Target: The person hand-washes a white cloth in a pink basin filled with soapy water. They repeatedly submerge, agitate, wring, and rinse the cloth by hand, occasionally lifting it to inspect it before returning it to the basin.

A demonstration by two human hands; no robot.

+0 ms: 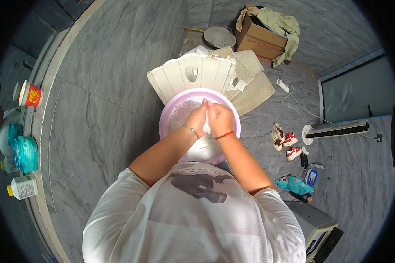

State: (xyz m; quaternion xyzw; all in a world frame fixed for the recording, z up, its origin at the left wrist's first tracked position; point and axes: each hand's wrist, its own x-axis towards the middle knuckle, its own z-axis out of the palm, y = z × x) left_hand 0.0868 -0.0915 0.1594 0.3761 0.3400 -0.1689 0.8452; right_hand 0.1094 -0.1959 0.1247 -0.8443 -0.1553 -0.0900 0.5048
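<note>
A pink plastic basin [163,121] of sudsy water stands in front of me. Over it, my left hand [197,119], with a silver bangle at the wrist, and my right hand [220,117], with a red cord bracelet, are close together. Both are closed on a wet white cloth [207,126], part of which shows between them. More white fabric [202,148] lies in the water on the side nearer my body. The fingertips are partly hidden, and foam lines the far inside of the basin.
A white slatted panel [171,77] and dotted mats [260,93] lie beyond the basin. Farther off stands a cardboard box [260,39] of clothes. At right are sneakers [289,139], a power strip [282,85] with cords and a tower fan [337,130]. Containers line the left ledge [47,115].
</note>
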